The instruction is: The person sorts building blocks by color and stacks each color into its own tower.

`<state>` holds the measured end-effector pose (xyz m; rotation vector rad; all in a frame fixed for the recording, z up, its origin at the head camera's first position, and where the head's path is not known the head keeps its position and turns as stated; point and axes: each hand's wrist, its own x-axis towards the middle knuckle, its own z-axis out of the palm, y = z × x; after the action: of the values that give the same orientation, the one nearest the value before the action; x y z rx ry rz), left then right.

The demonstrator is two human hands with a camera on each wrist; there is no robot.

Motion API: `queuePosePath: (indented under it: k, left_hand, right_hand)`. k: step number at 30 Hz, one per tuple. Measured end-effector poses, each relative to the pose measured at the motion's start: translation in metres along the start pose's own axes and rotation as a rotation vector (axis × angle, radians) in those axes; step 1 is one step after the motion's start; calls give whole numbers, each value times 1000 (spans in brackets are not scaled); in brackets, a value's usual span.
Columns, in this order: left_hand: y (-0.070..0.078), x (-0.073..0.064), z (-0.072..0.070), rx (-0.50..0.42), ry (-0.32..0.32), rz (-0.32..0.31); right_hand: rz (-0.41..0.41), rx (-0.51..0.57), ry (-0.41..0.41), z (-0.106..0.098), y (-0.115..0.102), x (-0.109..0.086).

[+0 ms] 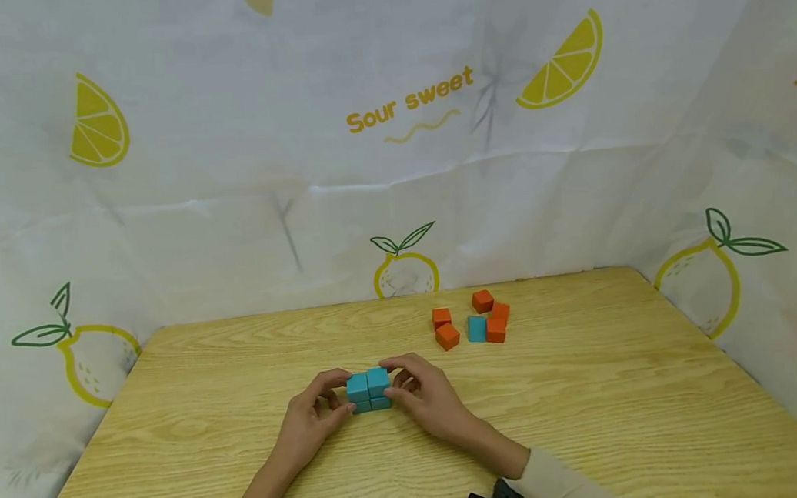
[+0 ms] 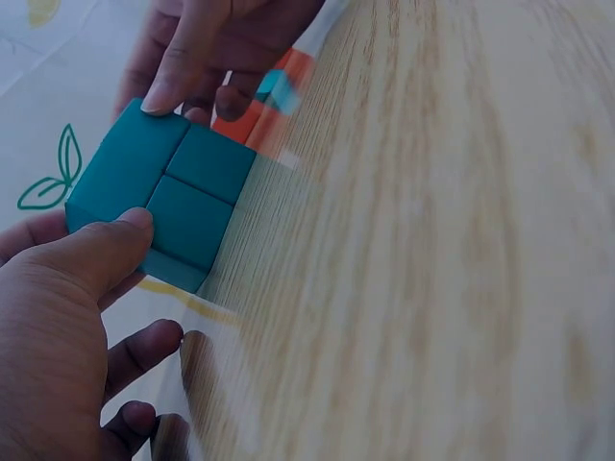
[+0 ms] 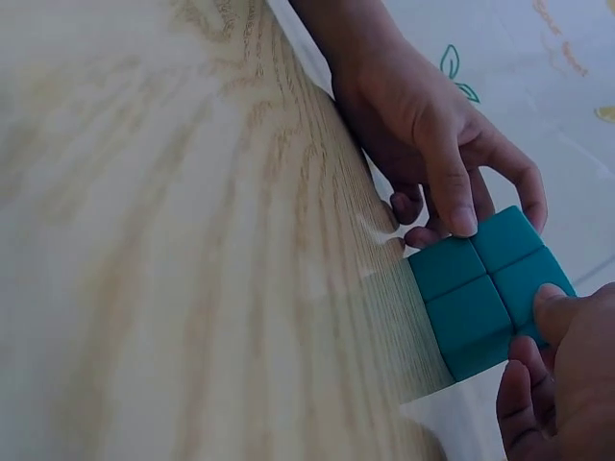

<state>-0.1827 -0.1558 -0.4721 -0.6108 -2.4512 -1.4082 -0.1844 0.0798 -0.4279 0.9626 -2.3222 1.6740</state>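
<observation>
Four small faces meet as a two-by-two stack of blue blocks [image 1: 358, 391] on the table, two above and two below, with their sides together. My left hand [image 1: 306, 419] pinches the upper left block between thumb and index finger. From the other side, my right hand [image 1: 431, 399] holds the upper right block [image 1: 378, 382] in the same way. In the left wrist view, the left thumb [image 2: 115, 245] lies on the front of the blocks. The right wrist view shows the right thumb [image 3: 555, 312] on the front of the upper row.
Beyond the right hand lie several orange cubes [image 1: 448, 336] and one more blue block [image 1: 476, 328]. Everything stands on a wood-grain table [image 1: 623, 387]. A white cloth [image 1: 232, 253] printed with lemons hangs along its back and sides.
</observation>
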Motion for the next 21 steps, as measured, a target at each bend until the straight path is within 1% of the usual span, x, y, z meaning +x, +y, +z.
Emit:
queuePosePath:
  k: [6,13,18,21]
  left_hand:
    - [0,0,0,3,2,10]
    - [1,0,0,1,0,12]
    - [2,0,0,-7,-6,0]
    - [3,0,0,-13,-6,-8]
  right_hand:
    - [29,13,-16,1,0,0]
    - [70,23,-58,0,-2,0]
    - [68,-6,-65,2,0,0]
    - [56,-18,-58,5,10,0]
